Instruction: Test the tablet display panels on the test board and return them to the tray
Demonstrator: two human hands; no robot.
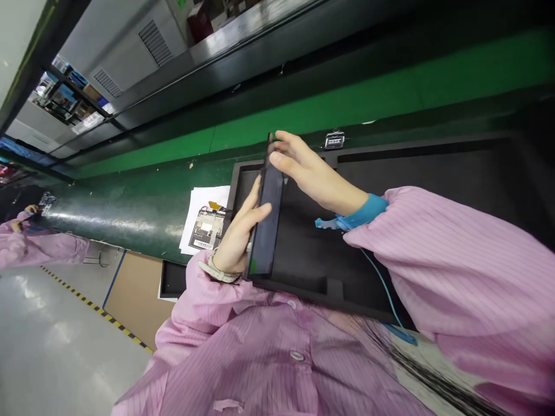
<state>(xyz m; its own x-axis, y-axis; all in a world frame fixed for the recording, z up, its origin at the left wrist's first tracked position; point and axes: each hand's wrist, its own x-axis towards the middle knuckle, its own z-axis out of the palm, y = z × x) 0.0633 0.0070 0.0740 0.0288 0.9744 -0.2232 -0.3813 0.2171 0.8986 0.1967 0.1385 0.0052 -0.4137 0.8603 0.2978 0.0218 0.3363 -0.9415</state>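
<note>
Left hand clamps a dark panel tilted over the left end of the tray; I cannot tell whether the right hand grips. Bench runs leftward; a sleeve hides the tray's near-right corner.

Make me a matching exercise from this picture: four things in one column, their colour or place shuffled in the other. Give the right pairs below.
1. Dark panel
2. Wrist strap
3. Paper sheet
4. Bench top

A. white
B. green
C. between left hand and right hand
D. bright blue

Right pairs: 1-C, 2-D, 3-A, 4-B
</note>
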